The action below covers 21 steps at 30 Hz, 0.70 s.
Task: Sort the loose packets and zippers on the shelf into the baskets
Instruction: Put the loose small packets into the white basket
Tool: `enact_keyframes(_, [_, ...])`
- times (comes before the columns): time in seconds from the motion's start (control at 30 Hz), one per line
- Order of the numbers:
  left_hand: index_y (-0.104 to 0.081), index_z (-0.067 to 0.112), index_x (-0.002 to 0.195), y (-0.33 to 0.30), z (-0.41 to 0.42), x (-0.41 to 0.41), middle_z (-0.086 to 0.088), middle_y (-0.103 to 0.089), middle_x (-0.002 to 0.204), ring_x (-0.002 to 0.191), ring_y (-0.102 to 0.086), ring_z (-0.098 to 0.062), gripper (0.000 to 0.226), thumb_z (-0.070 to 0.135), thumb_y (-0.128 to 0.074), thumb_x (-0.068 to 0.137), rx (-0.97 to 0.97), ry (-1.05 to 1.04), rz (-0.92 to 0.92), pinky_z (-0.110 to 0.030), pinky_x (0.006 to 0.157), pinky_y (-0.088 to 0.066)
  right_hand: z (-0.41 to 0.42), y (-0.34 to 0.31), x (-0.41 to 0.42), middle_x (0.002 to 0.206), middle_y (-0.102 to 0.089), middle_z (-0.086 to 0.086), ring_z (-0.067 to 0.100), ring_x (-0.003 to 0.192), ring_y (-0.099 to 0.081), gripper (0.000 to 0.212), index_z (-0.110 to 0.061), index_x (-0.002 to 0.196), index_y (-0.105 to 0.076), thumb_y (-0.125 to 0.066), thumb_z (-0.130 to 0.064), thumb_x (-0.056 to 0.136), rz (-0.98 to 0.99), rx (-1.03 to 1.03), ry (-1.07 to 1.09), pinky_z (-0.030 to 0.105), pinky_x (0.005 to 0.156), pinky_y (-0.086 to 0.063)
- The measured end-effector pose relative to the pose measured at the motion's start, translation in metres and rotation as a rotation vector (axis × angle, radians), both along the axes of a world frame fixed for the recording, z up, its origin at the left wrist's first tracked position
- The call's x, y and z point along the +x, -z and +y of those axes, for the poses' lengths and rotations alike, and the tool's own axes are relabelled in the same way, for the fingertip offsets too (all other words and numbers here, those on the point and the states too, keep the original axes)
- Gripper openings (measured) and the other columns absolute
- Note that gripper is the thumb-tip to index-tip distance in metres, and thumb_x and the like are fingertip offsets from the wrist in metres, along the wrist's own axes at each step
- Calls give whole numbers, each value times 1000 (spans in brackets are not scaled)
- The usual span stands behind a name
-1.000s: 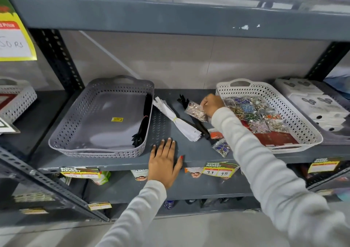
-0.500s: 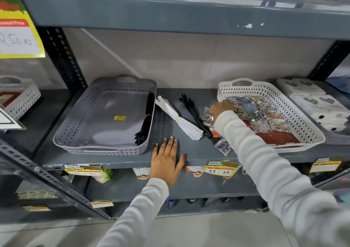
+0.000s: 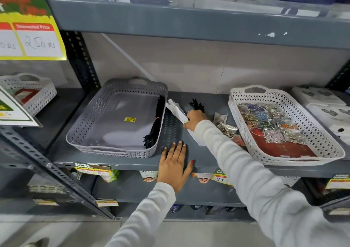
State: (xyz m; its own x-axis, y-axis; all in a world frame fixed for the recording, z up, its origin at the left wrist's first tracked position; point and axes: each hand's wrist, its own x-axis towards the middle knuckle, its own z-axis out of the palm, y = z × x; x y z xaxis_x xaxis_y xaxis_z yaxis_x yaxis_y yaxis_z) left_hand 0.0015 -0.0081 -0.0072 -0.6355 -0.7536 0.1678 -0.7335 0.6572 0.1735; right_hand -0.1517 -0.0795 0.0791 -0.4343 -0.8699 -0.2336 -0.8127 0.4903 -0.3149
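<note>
On the grey metal shelf [image 3: 206, 163] stand two perforated plastic baskets. The grey one [image 3: 94, 129] toward the left end holds one bundle of black zippers [image 3: 156, 122] along its right wall. The white one [image 3: 310, 152] toward the right end is heaped with clear packets of trinkets [image 3: 272, 121]. Between them, the right hand [image 3: 195, 120] is closed around a bundle of white zippers [image 3: 177, 109], with another black bundle [image 3: 197, 103] just behind. Perhaps three loose packets [image 3: 226, 128] lie beside the white basket. The left hand [image 3: 173, 168] lies flat, fingers spread, on the front edge.

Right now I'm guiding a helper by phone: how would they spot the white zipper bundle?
On the grey shelf, look in the gap between the grey basket and the white basket. The white zippers lie there under the right hand, pale beside the black zippers.
</note>
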Motion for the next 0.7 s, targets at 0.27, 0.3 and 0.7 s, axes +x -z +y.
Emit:
enact_keyframes(0.27, [-60,17,124,-3,0,1,1,-61,129,116,-59,-17,75,50,1,95,78,5,17,-39,100,-44,-37,-14,5,89,-66,9,25,90,-63,24,-8,82,-63,-71,-30,77,-370,-113,158,26,75,-46])
enact_keyframes(0.3, [-60,18,124,-3,0,1,2,-61,129,116,-59,-16,74,50,1,95,81,1,13,-39,100,-45,-42,-12,9,101,-69,12,27,97,-65,29,-6,95,-66,-71,-29,78,-392,-123,175,27,78,-48])
enact_keyframes(0.7, [-58,16,126,1,-1,1,0,-59,131,117,-57,-19,57,49,-28,90,14,-5,12,-41,102,-43,-24,-15,-18,117,-64,19,37,107,-62,41,-2,113,-59,-67,-30,85,-4,-153,145,40,90,-51])
